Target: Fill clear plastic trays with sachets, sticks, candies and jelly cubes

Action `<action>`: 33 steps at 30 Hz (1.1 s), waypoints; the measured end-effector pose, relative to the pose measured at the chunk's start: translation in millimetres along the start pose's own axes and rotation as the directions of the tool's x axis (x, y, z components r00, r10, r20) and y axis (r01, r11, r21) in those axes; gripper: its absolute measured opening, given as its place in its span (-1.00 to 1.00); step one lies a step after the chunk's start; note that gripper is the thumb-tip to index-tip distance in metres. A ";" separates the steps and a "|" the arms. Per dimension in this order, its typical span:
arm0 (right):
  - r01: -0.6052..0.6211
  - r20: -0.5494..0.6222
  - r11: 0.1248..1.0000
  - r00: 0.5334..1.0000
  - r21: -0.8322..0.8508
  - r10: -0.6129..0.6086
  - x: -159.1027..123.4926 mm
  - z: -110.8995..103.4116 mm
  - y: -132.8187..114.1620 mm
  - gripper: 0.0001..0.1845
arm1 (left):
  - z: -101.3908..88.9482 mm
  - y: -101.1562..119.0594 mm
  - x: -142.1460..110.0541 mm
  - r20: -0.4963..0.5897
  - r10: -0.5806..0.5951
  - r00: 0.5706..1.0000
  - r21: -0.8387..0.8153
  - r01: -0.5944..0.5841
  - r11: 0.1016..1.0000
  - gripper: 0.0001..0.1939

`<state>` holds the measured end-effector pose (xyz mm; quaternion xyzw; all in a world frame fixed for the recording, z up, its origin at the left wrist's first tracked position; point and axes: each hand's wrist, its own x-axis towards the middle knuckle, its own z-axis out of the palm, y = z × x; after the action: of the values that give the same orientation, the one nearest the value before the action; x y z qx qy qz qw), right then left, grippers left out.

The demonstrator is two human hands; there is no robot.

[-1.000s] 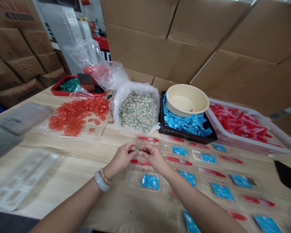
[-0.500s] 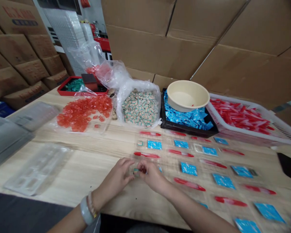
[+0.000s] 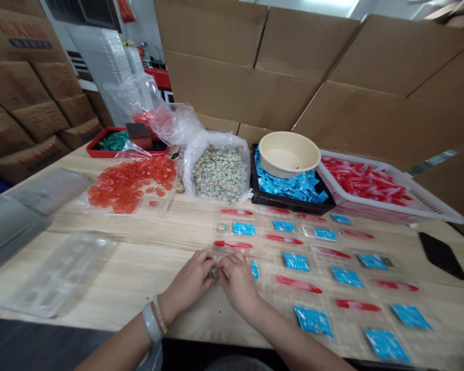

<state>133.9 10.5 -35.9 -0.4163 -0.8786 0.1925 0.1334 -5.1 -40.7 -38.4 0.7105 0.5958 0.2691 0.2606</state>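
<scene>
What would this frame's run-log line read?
left hand: at small greenish piece | right hand: at same piece | beyond hands: red stick | beside right hand: blue packet, partly hidden

Head-height view, forward and down

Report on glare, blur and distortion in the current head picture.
Head view, top edge: the light is washed out; head view, left: the clear bag shows pale glints, and the boxes lean, probably wide-lens distortion; head view, centre: the piece between the left hand and right hand is too blurred to read.
</scene>
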 end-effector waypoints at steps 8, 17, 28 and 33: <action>0.115 0.021 0.992 0.993 -0.043 -0.114 -0.4 -3.4 6.7 -0.80 | -0.7 -3.3 -5.4 -0.005 0.006 1.000 -0.029 -0.006 1.000 -0.64; 0.265 0.174 0.960 0.954 -0.094 -0.246 13.3 -7.5 10.3 -0.90 | 8.3 -14.4 -8.0 -0.042 -0.013 0.999 -0.070 0.010 0.997 -0.66; 0.148 0.182 0.980 0.976 -0.132 -0.123 23.5 -24.2 11.0 -0.91 | 9.1 -6.7 -12.5 -0.069 0.031 0.997 0.128 -0.022 0.992 -0.75; 0.172 0.165 0.985 0.972 0.003 -0.170 11.6 -16.5 24.6 -0.90 | 9.7 1.9 -6.5 0.003 -0.002 1.000 0.236 0.002 0.972 -0.78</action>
<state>150.0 37.5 -31.4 -0.3224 -0.9202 0.2091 0.0742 2.0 -47.9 -44.5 0.7362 0.6237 0.1951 0.1756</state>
